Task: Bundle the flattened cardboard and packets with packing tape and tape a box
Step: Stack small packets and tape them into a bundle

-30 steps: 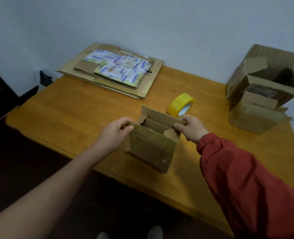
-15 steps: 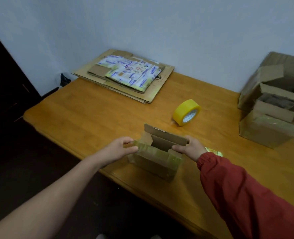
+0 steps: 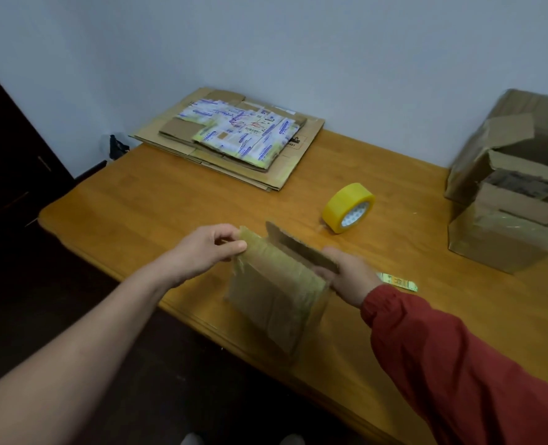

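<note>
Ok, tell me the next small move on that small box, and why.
Probably fold the flaps shut: the small box is open on top, far flap upright, left hand pinching the near flap, right hand gripping its right end. The tape roll lies untouched.

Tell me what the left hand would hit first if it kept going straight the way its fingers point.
The small cardboard box: the left hand pinches its near flap's corner, fingers pointing right. Pushed on, it would likely meet the box's upright far flap before the right hand, though depth is unclear.
</note>
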